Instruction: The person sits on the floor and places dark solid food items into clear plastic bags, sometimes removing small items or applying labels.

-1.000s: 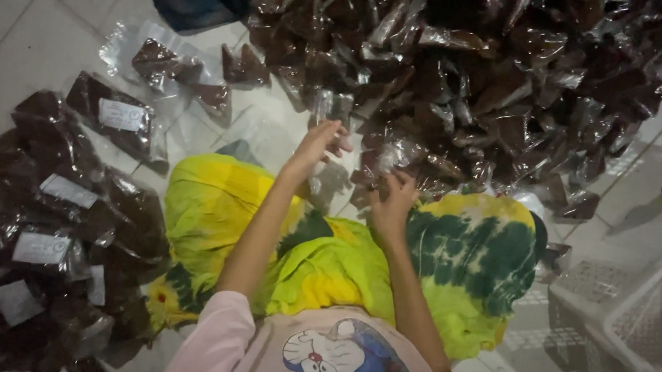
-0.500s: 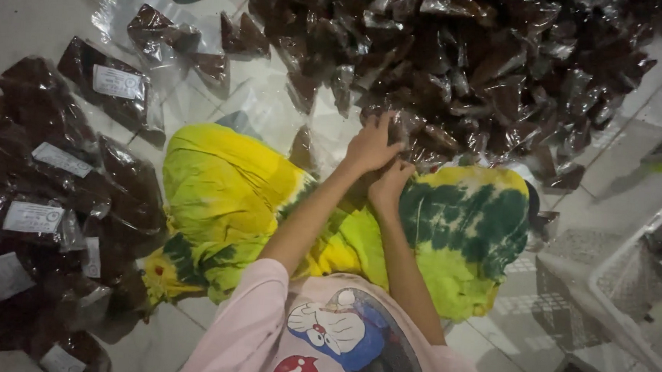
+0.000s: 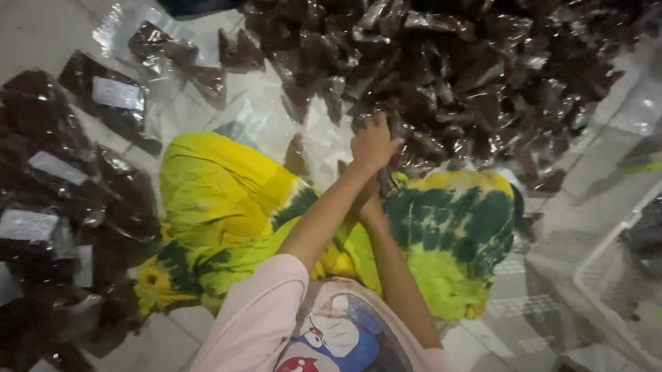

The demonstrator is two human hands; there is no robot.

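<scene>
My left hand [image 3: 375,141] is closed in a fist at the near edge of a big heap of dark brown packets in clear plastic [image 3: 458,64]. A small dark packet [image 3: 387,183] sticks out just below the fist. My right hand [image 3: 368,203] lies under the left wrist and is mostly hidden, so its fingers cannot be made out. Both forearms cross above my lap, which is covered in yellow and green tie-dye cloth [image 3: 217,203].
Larger dark bags with white labels [image 3: 27,223] are stacked on the left. A few loose packets [image 3: 161,49] lie on the tiled floor at the upper left. A white plastic basket [image 3: 628,277] stands at the right.
My hands, apart at the heap's edge a second ago, have come together. The left fist now sits over the right hand, and the view has shifted slightly.
</scene>
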